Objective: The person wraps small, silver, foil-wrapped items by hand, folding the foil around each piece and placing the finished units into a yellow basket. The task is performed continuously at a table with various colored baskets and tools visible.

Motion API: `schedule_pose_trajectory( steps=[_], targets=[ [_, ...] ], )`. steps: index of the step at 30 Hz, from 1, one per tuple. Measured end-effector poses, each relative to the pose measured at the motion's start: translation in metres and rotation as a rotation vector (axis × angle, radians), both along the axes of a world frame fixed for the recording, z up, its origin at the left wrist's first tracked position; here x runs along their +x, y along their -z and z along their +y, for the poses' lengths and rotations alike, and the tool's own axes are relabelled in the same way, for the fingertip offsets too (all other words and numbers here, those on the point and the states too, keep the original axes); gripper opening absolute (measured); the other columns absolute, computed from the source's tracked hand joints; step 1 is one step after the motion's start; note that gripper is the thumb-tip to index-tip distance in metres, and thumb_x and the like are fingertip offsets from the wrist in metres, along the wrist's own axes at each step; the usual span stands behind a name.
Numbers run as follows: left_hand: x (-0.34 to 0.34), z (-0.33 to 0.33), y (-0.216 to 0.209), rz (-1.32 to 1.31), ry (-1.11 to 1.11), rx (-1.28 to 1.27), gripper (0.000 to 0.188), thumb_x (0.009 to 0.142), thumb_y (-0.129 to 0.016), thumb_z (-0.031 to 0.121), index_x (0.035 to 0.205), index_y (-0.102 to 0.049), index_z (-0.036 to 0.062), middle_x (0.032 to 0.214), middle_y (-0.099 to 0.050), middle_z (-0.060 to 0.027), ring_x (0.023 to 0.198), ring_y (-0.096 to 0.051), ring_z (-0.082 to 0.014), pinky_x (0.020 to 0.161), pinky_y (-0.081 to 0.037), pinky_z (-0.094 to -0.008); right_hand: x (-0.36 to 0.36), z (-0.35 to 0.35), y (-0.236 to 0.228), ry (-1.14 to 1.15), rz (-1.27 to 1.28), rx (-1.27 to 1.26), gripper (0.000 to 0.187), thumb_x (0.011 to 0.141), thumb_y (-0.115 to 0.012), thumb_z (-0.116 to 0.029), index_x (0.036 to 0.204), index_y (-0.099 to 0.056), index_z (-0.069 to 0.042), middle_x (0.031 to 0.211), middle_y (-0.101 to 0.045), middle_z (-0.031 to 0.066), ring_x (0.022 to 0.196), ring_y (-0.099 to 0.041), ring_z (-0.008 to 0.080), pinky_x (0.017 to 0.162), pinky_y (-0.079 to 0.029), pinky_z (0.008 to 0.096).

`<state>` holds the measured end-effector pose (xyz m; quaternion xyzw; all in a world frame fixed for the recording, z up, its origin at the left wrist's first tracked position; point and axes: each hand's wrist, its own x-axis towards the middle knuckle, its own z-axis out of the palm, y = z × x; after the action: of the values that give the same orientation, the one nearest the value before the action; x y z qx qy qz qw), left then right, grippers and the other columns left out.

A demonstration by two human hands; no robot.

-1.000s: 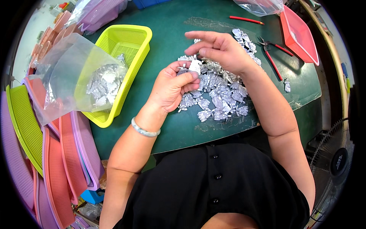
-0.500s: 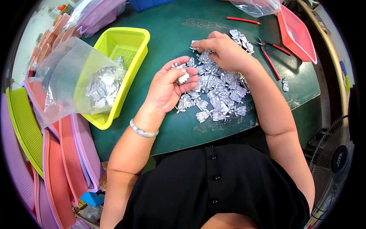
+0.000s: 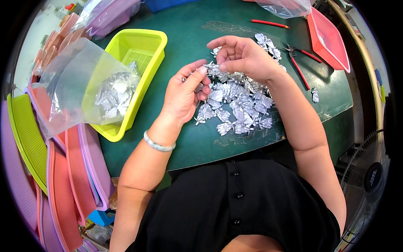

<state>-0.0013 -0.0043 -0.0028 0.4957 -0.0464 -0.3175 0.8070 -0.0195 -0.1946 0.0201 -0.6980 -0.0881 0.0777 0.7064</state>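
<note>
My left hand [image 3: 182,94], a pale bangle [image 3: 158,142] on its wrist, is closed around a few small silvery cast metal pieces [image 3: 198,87], mostly hidden by the fingers. To its right, my right hand [image 3: 247,59] has its index finger stretched out and its other fingers curled toward the thumb. A silvery metal piece [image 3: 215,70] sits at the thumb tip, between both hands, and seems pinched there. Beneath and in front of the hands spreads a loose pile of crinkled, leaf-like metal pieces [image 3: 241,107] on the green tabletop [image 3: 184,145].
At left, a lime-green basket [image 3: 161,54] holds a clear bag [image 3: 67,90] of silvery pieces. Red-handled cutters [image 3: 299,71], a red pen-like stick [image 3: 270,23] and a pink tray [image 3: 328,38] lie right. Stacked baskets [image 3: 63,197] stand left, a fan [image 3: 371,176] right.
My right hand has drawn back from the pile's far edge toward my left hand, bringing its thumb beside a metal piece. My left fingers have curled in more over their pieces.
</note>
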Motion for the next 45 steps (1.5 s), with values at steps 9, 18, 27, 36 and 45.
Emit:
schedule_pose_trajectory(
  steps=[9, 18, 27, 36, 45],
  targets=[
    [0.005, 0.005, -0.002, 0.053, -0.063, -0.003, 0.014, 0.081, -0.059, 0.016, 0.088, -0.057, 0.0046, 0.065, -0.054, -0.0016, 0.053, -0.05, -0.0094, 0.045, -0.036, -0.0191, -0.002, 0.005, 0.001, 0.01, 0.14, 0.134, 0.035, 0.079, -0.054, 0.001, 0.113, -0.046, 0.003, 0.084, -0.058, 0.0063, 0.069, -0.055, 0.0096, 0.06, -0.045, 0.0203],
    [0.006, 0.005, -0.003, 0.087, -0.062, 0.0, 0.012, 0.083, -0.055, 0.015, 0.09, -0.057, 0.0053, 0.065, -0.055, -0.0018, 0.053, -0.049, -0.0106, 0.045, -0.035, -0.0193, -0.003, 0.007, -0.001, -0.003, 0.174, 0.136, 0.034, 0.081, -0.053, 0.0, 0.114, -0.045, 0.003, 0.085, -0.059, 0.0067, 0.07, -0.057, 0.0108, 0.058, -0.045, 0.0203],
    [0.006, 0.005, -0.004, 0.095, -0.06, 0.006, 0.012, 0.083, -0.055, 0.015, 0.089, -0.057, 0.0049, 0.064, -0.054, -0.0015, 0.053, -0.049, -0.0106, 0.045, -0.035, -0.0191, -0.003, 0.007, -0.001, -0.023, 0.192, 0.172, 0.034, 0.08, -0.053, 0.0, 0.113, -0.045, 0.003, 0.084, -0.059, 0.0063, 0.068, -0.058, 0.011, 0.057, -0.045, 0.0211],
    [0.005, 0.005, -0.005, 0.1, -0.067, 0.004, 0.011, 0.083, -0.054, 0.014, 0.089, -0.057, 0.0052, 0.065, -0.055, -0.0015, 0.053, -0.049, -0.0106, 0.045, -0.036, -0.0189, -0.004, 0.007, -0.002, -0.024, 0.189, 0.18, 0.035, 0.08, -0.054, 0.0, 0.113, -0.045, 0.004, 0.084, -0.06, 0.006, 0.069, -0.058, 0.011, 0.058, -0.046, 0.0212],
    [0.004, 0.001, 0.0, 0.066, -0.074, -0.094, 0.021, 0.082, -0.056, 0.013, 0.1, -0.056, 0.002, 0.081, -0.057, -0.0065, 0.069, -0.057, -0.0149, 0.064, -0.05, -0.0255, -0.005, 0.014, 0.002, 0.0, -0.101, -0.008, 0.039, 0.075, -0.056, 0.006, 0.112, -0.048, 0.002, 0.081, -0.057, 0.0032, 0.074, -0.054, 0.0088, 0.067, -0.045, 0.0218]
  ],
)
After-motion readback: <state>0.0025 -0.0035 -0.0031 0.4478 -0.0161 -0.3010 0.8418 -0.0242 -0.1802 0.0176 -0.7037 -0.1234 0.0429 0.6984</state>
